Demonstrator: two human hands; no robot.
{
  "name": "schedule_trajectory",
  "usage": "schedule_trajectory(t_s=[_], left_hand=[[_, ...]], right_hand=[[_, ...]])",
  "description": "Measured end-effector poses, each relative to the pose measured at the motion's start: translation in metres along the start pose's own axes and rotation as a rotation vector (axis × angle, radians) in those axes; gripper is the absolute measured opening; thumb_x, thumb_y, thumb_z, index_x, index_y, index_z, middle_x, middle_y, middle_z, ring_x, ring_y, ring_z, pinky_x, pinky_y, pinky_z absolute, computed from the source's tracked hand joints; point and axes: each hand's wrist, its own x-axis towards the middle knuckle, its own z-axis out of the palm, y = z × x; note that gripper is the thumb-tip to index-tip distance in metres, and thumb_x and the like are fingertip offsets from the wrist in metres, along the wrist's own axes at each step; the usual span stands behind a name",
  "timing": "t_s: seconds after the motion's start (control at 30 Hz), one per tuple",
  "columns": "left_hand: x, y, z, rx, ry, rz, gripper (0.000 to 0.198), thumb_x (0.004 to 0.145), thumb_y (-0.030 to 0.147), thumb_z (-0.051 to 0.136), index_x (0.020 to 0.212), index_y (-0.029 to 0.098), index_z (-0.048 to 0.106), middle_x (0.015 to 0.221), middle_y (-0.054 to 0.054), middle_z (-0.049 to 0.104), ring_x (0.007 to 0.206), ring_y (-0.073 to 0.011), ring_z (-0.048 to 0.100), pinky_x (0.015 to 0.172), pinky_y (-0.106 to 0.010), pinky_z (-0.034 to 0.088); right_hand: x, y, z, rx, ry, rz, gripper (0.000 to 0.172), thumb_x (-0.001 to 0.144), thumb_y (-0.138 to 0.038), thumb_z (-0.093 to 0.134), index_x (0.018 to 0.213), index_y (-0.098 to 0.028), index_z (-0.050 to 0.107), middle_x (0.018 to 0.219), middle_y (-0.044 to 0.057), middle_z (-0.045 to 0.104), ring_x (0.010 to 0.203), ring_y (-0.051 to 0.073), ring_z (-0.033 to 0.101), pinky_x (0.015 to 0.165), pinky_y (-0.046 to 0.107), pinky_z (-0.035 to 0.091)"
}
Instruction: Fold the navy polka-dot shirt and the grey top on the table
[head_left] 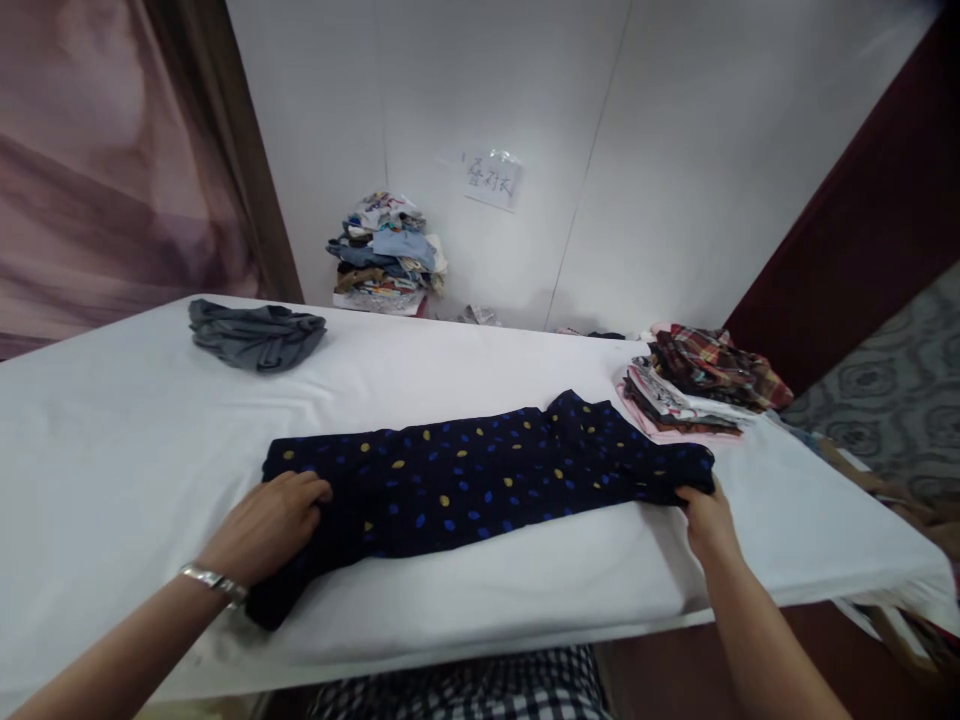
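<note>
A dark navy garment (480, 475) with blue and yellow spots lies folded lengthwise across the white table (112, 440). My left hand (266, 525), a metal watch at its wrist, rests curled on the garment's left end and pinches the cloth. My right hand (705, 520) grips the garment's right end at the table's near side, fingers tucked under the fabric edge.
A crumpled grey garment (255, 335) lies at the table's far left. A stack of folded plaid and patterned clothes (694, 385) sits at the far right. A heap of clothes (386, 255) stands on the floor by the white wall, under a paper note (491, 178).
</note>
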Motion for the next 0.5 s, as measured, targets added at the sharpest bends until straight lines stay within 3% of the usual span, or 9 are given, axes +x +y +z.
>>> schedule_trajectory(t_s=[0.13,0.23,0.3,0.37,0.43,0.5], left_hand=[[0.007,-0.002,-0.014,-0.109,-0.090,-0.128,0.036,0.075,0.051,0.040,0.093,0.032,0.065,0.096,0.001,0.071,0.087,-0.0236,0.065,0.077,-0.035,0.048],[0.021,0.003,-0.019,-0.112,-0.024,-0.171,0.042,0.078,0.057,0.034,0.094,0.031,0.063,0.096,0.002,0.071,0.085,-0.0237,0.065,0.074,-0.035,0.049],[0.037,0.008,-0.016,-0.080,0.028,-0.100,0.043,0.079,0.055,0.034,0.094,0.027,0.063,0.101,-0.001,0.069,0.090,-0.0242,0.064,0.080,-0.036,0.048],[0.054,0.014,-0.007,-0.046,0.042,-0.023,0.044,0.080,0.051,0.035,0.099,0.023,0.063,0.114,-0.006,0.065,0.102,-0.0249,0.061,0.090,-0.035,0.045],[0.070,0.018,0.006,0.012,0.017,-0.001,0.050,0.080,0.049,0.036,0.110,0.018,0.062,0.127,-0.012,0.058,0.116,-0.0267,0.053,0.099,-0.037,0.039],[0.082,0.020,0.019,0.065,-0.028,-0.026,0.058,0.080,0.049,0.037,0.121,0.014,0.057,0.137,-0.015,0.048,0.126,-0.0287,0.044,0.105,-0.041,0.032]], right_hand=[[-0.003,-0.026,-0.005,-0.387,0.085,-0.379,0.078,0.068,-0.027,0.054,0.142,-0.016,0.031,0.142,0.012,0.041,0.132,0.035,0.033,0.109,0.053,0.025],[-0.005,-0.061,0.015,-0.435,0.094,-0.706,0.076,0.073,-0.023,0.048,0.145,-0.014,0.023,0.149,0.010,0.028,0.138,0.030,0.023,0.113,0.048,0.018],[-0.002,-0.079,0.045,-0.418,-0.106,-0.760,0.063,0.079,-0.024,0.043,0.141,-0.018,0.034,0.143,0.008,0.040,0.133,0.025,0.034,0.111,0.043,0.025],[0.004,-0.090,0.083,-0.447,-0.360,-0.670,0.054,0.086,-0.032,0.038,0.138,-0.018,0.038,0.130,0.009,0.054,0.122,0.023,0.048,0.105,0.041,0.036],[0.009,-0.091,0.124,-0.635,-0.449,-0.625,0.058,0.084,-0.043,0.046,0.134,-0.014,0.044,0.130,0.014,0.054,0.121,0.026,0.048,0.103,0.042,0.036],[0.011,-0.087,0.163,-0.869,-0.520,-0.672,0.062,0.080,-0.049,0.052,0.131,-0.013,0.047,0.133,0.016,0.049,0.122,0.030,0.045,0.101,0.044,0.036]])
